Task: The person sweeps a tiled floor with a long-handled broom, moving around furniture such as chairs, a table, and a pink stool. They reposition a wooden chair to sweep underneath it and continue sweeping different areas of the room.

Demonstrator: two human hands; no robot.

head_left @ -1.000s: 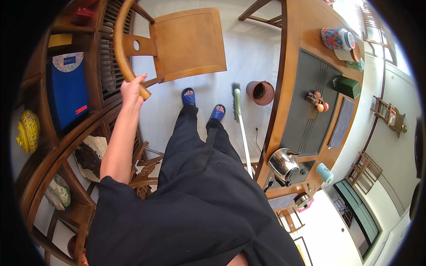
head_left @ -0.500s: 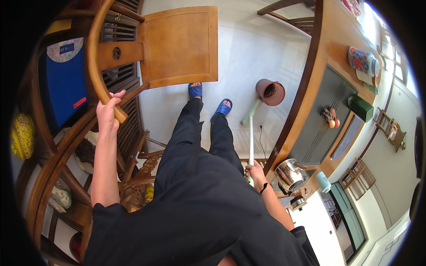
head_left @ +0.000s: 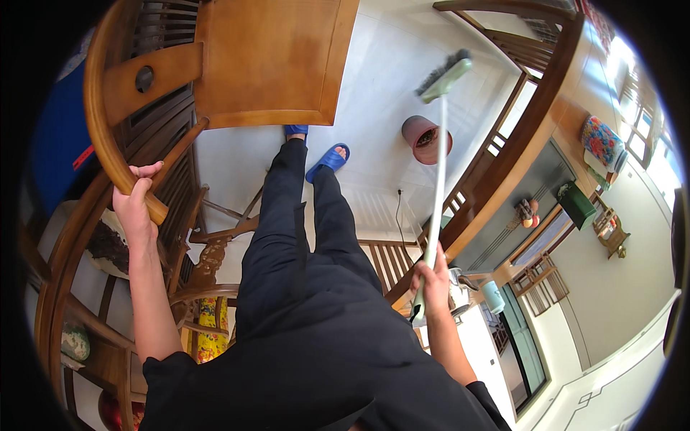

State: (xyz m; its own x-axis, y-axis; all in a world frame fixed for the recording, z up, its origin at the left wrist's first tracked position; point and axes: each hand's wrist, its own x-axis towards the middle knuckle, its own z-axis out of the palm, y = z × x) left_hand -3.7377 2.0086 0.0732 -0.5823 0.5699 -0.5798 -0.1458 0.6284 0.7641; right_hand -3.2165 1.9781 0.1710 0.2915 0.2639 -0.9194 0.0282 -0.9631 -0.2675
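Observation:
My left hand is closed around the end of the curved armrest of a wooden chair, whose square seat lies at the upper left. In my right hand I grip the pale handle of a broom. Its green head with dark bristles is raised off the floor, up beyond a reddish-brown waste bin. The broom's handle passes in front of the bin's right edge. Dark contents show inside the bin, too small to name.
On the right runs a wooden table with a floral jar, a green box and a light blue cup. A dark cable hangs near the table. Wooden shelving stands at the left, and blue slippers are on my feet.
The broom head has swung up from beside the bin to beyond it, bristles now showing. My left hand and the chair have shifted left in view. My right hand keeps its hold on the handle.

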